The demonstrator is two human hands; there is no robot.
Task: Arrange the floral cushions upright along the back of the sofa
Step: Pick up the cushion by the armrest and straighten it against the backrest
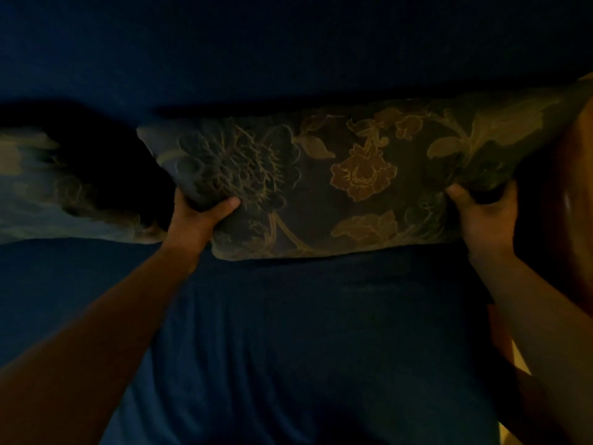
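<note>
Dim light. We are reaching both arms over the blue sofa seat [288, 332]. Our left hand [199, 216] is keeping a closed grip on the floral cushion's [337, 181] left edge, our right hand [484, 213] on its right. The cushion is standing against the sofa back [288, 53]. A second floral cushion [38, 187] is lying blurred, farther left.

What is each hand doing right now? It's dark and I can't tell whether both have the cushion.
Left hand: closed on the floral cushion, at its lower left corner.
Right hand: closed on the same cushion's lower right corner.
</note>
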